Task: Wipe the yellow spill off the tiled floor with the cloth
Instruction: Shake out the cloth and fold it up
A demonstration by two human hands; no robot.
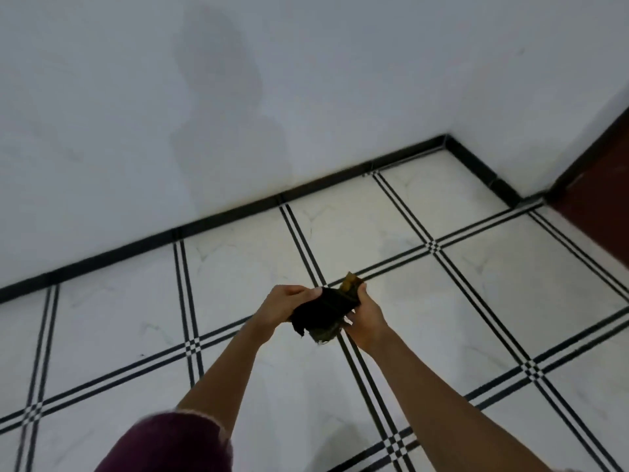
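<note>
Two big surfaces fill the view: white wall (306,80) far, tiled floor (510,301) near, black skirting (204,226) between. Mid-scene above the floor, left hand (286,306) and right hand (366,316) each curl fingers around a bunched dark cloth (323,313), yellow-stained at its far right corner.

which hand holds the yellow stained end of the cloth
The right hand; the cloth's yellow corner pokes up beside it, while the left hand grips the dark end.

I log: cloth (323,311) held between left hand (286,304) and right hand (367,318), above the floor (493,301); wall (306,97) behind them.
</note>
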